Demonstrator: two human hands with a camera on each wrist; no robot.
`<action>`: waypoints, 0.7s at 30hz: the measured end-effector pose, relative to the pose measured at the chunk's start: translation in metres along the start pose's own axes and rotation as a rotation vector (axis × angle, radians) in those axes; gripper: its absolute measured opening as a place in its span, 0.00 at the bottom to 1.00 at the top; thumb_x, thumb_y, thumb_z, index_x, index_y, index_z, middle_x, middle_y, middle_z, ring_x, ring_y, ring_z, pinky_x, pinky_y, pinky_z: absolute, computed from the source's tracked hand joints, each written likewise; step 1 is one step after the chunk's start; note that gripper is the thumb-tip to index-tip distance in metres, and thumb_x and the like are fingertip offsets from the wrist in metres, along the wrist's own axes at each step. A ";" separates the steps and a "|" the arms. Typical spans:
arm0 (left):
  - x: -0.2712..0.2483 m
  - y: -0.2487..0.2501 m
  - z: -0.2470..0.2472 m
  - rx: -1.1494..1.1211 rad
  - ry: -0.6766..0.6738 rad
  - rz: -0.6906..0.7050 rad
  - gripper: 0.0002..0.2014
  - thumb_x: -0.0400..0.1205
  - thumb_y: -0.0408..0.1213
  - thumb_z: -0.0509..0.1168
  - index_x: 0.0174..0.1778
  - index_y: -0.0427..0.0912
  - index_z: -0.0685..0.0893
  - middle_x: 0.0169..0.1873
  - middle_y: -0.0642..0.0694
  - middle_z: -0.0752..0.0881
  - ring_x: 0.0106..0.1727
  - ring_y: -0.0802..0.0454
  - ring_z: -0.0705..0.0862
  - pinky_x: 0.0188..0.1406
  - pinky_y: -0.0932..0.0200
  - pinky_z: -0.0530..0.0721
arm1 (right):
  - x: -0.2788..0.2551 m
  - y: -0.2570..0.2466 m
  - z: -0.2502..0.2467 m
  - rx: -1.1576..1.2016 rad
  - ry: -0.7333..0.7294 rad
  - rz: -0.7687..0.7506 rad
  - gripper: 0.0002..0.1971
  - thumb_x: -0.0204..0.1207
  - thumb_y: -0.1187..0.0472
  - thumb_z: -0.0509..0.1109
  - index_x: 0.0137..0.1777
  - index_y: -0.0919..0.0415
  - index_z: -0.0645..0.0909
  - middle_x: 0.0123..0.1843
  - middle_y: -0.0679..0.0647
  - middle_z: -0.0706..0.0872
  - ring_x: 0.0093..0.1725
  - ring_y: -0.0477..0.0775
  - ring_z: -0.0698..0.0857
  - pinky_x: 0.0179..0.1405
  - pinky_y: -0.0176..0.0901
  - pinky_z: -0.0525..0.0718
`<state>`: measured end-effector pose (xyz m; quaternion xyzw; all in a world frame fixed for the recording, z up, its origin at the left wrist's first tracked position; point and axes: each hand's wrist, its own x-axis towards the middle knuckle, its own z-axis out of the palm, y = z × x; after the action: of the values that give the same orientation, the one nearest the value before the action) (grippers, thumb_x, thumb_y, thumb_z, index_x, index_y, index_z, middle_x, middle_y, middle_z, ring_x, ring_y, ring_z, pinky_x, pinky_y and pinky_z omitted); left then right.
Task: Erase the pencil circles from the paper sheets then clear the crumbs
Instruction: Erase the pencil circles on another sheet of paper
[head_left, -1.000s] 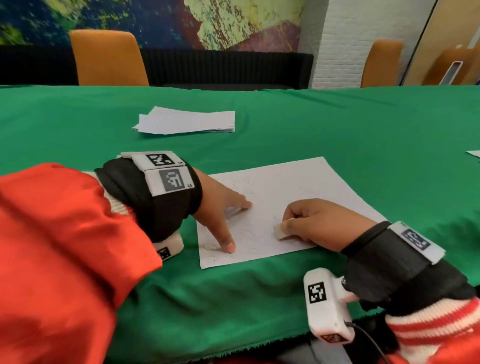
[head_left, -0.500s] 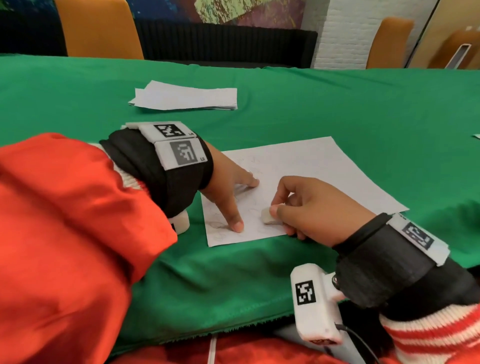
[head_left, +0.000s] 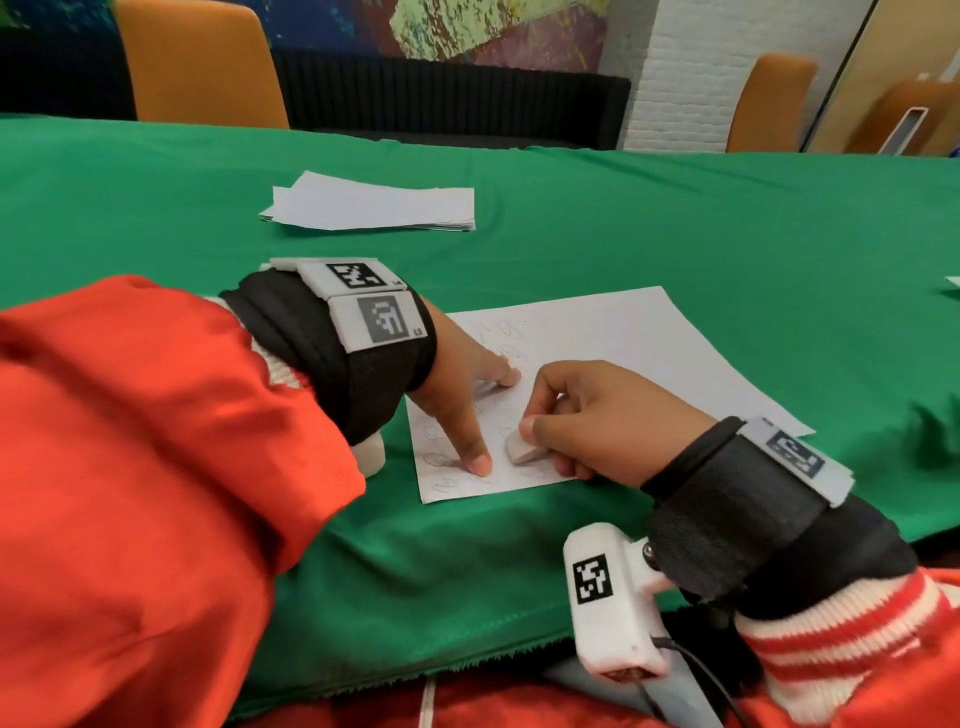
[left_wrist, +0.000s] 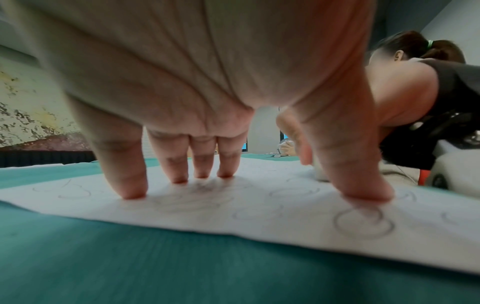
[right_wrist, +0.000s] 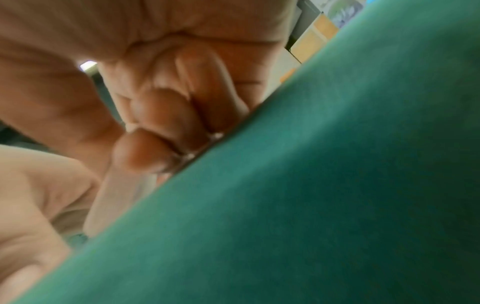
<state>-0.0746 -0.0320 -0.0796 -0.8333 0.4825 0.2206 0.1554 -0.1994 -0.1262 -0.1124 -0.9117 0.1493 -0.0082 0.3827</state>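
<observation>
Head view: a green-clothed counter (head_left: 675, 234) carries a paper stack (head_left: 371, 205) and, nearer, a paper sheet (head_left: 613, 343) with faint pencil circles (head_left: 435, 459). The left hand (head_left: 457, 379) presses it with straight, spread fingers; the right hand (head_left: 602, 421) pinches a white eraser (head_left: 524, 446) on the sheet.

Left wrist view: fingertips (left_wrist: 130, 189) rest on the sheet among the circles.

Right wrist view: blurred curled fingers (right_wrist: 161, 123) above green cloth.

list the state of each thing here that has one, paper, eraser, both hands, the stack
paper sheet: flat on the green cloth, pencil circles not yet all erased
eraser: pinched in the right hand, touching the sheet
left hand: spread fingers pressing the sheet down
right hand: curled round the eraser
paper stack: lying farther back, untouched
</observation>
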 end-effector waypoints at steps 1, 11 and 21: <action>-0.001 0.001 0.000 0.000 0.003 -0.007 0.50 0.73 0.57 0.71 0.84 0.52 0.48 0.83 0.52 0.54 0.82 0.52 0.58 0.78 0.56 0.57 | 0.000 0.000 0.000 -0.007 0.025 -0.009 0.08 0.75 0.62 0.68 0.35 0.55 0.75 0.22 0.50 0.81 0.17 0.44 0.75 0.23 0.35 0.72; -0.002 0.002 0.001 -0.012 0.014 -0.008 0.49 0.72 0.57 0.72 0.83 0.53 0.51 0.81 0.51 0.59 0.80 0.51 0.62 0.76 0.56 0.60 | -0.001 -0.002 0.000 -0.005 0.005 -0.033 0.10 0.73 0.65 0.69 0.32 0.55 0.75 0.18 0.47 0.77 0.17 0.43 0.74 0.24 0.35 0.73; -0.002 0.002 0.001 -0.003 0.016 -0.030 0.49 0.72 0.57 0.72 0.83 0.53 0.51 0.82 0.51 0.57 0.81 0.51 0.60 0.76 0.56 0.58 | -0.003 0.002 -0.001 0.019 -0.004 -0.057 0.10 0.74 0.65 0.68 0.32 0.55 0.75 0.19 0.47 0.79 0.20 0.47 0.76 0.27 0.39 0.76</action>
<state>-0.0772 -0.0306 -0.0797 -0.8424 0.4710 0.2123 0.1532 -0.2029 -0.1273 -0.1133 -0.9119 0.1224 -0.0187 0.3912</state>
